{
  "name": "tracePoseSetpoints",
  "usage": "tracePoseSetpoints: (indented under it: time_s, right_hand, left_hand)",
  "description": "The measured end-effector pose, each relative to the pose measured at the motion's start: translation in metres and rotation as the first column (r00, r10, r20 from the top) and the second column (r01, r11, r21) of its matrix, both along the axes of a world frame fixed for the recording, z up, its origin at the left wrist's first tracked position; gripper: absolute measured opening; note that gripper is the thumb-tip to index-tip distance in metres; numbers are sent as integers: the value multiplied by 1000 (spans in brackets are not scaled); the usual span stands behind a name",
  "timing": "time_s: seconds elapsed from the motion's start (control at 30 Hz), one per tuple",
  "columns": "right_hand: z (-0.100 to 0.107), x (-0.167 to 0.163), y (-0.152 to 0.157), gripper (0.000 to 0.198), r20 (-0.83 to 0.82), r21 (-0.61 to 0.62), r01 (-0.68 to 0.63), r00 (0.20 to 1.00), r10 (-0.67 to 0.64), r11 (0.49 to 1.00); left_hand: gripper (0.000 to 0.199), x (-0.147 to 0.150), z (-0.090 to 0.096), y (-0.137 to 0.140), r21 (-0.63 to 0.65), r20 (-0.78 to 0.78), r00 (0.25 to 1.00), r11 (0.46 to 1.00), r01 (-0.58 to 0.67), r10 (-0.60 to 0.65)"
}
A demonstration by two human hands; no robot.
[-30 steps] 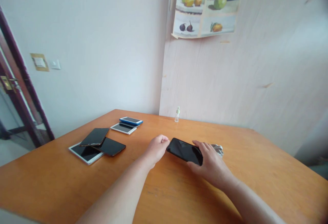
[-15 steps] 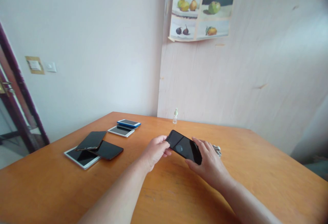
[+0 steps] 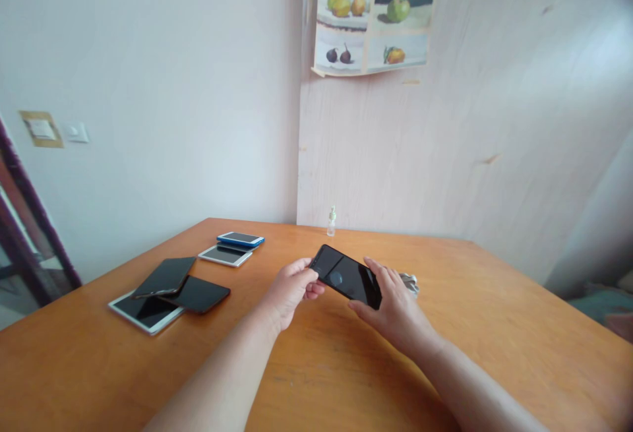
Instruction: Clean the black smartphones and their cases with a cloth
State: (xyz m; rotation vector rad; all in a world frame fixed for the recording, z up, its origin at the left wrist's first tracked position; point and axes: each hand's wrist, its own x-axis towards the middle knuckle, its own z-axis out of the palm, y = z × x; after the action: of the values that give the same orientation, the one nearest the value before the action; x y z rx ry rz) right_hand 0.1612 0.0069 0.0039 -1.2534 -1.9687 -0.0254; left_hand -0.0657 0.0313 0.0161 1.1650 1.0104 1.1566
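A black smartphone (image 3: 346, 276) is held tilted above the wooden table (image 3: 316, 379), its dark screen facing up toward me. My left hand (image 3: 293, 290) pinches its left end between thumb and fingers. Around the right end, my right hand (image 3: 395, 303) grips the two long edges, thumb on the near side and fingers on the far side. Partly hidden behind the right hand lies a crumpled grey-and-white cloth (image 3: 410, 283).
To the left, two dark phones (image 3: 165, 276) overlap a white tablet-like device (image 3: 154, 324). Farther back, a blue-edged phone (image 3: 241, 239) rests partly on a white one (image 3: 225, 255). A small clear spray bottle (image 3: 331, 222) stands near the wall.
The whole view has shifted slightly, so the table and wall items appear farther left. Both hands keep the same hold on the smartphone.
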Motion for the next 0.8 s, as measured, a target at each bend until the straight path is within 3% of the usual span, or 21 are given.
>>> tracePoseSetpoints:
  time_s: [0.13, 0.2, 0.3, 0.43, 0.8]
  right_hand:
    - [0, 2, 5, 86, -232, -126, -31, 973, 1, 992]
    - [-1, 4, 9, 82, -441, -244, -58, 896, -58, 968]
    - [0, 7, 14, 61, -659, -384, -220, 745, -100, 897]
    - [2, 9, 16, 35, -722, -436, -370, 688, -74, 820]
    - [9, 4, 11, 29, -776, -410, -374, 623, -102, 832]
  left_hand:
    - [28, -2, 2, 0, -18, 95, 995, 999, -28, 29]
    - [29, -4, 3, 1, -17, 112, 993, 999, -46, 47]
    - [33, -7, 2, 3, -8, 122, 991, 999, -48, 48]
    - [36, -10, 0, 6, 1, 113, 993, 999, -40, 40]
    - [45, -8, 0, 5, 36, 45, 995, 996, -86, 84]
